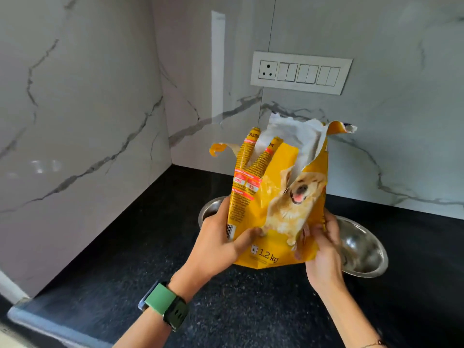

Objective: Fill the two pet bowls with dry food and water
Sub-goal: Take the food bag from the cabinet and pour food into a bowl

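A yellow dry dog food bag (pixel 278 197), torn open at the top and printed with a dog and "1.2 kg", stands upright above the black counter. My left hand (pixel 221 243) grips its lower left side. My right hand (pixel 322 249) grips its lower right side. Two steel pet bowls sit behind the bag. The left bowl (pixel 209 209) is mostly hidden by the bag and my left hand. The right bowl (pixel 364 249) shows an empty shiny inside. No water source is in view.
The black speckled counter (pixel 140 259) runs into a corner of white marble walls (pixel 82 116). A switch panel with a socket (pixel 300 71) hangs on the back wall above the bag. The counter's front edge (pixel 47 327) lies at the lower left.
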`<move>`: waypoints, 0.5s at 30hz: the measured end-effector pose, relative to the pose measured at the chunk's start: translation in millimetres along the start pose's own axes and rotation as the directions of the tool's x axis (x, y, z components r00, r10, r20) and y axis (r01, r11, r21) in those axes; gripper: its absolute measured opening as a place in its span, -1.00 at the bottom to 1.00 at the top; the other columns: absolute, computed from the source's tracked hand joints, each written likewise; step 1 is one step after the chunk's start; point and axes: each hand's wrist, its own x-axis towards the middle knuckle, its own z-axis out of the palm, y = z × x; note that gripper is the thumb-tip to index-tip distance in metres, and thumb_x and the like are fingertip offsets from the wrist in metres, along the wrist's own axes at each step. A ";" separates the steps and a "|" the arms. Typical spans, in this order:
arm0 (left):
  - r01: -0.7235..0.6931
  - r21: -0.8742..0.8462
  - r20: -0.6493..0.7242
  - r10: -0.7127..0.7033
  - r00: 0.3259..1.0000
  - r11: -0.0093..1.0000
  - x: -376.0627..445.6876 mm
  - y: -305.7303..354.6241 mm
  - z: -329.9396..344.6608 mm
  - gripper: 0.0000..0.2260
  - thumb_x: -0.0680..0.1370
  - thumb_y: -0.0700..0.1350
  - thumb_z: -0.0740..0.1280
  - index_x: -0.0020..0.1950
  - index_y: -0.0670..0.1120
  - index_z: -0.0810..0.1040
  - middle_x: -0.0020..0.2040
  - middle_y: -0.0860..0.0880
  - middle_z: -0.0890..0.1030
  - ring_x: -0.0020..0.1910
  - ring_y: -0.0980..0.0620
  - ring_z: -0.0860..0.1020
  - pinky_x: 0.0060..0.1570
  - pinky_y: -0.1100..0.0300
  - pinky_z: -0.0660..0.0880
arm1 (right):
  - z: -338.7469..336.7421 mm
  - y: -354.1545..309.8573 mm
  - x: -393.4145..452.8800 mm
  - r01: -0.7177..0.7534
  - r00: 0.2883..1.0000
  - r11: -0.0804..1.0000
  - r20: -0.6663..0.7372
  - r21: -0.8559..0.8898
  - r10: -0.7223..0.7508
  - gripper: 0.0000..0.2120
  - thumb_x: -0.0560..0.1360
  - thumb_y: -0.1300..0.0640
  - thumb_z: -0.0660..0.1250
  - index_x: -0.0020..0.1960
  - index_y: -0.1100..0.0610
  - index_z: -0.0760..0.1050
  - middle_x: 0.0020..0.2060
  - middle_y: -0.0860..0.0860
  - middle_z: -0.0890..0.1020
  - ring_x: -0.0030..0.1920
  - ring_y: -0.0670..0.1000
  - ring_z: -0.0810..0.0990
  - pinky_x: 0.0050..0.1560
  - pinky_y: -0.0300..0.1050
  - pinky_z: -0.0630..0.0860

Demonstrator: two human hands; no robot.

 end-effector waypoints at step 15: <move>0.170 -0.250 0.071 -0.157 0.985 0.953 1.2 -59.4 13.6 -0.84 0.51 -0.23 0.31 -0.05 0.00 0.63 -0.16 0.05 0.70 -0.14 0.11 0.64 -0.15 0.24 0.55 | -46.2 -1.4 6.8 -0.066 0.992 0.939 0.080 -0.339 0.099 -0.43 0.26 0.64 0.07 0.03 0.14 0.53 -0.21 0.00 0.69 -0.10 0.04 0.63 -0.06 -0.09 0.56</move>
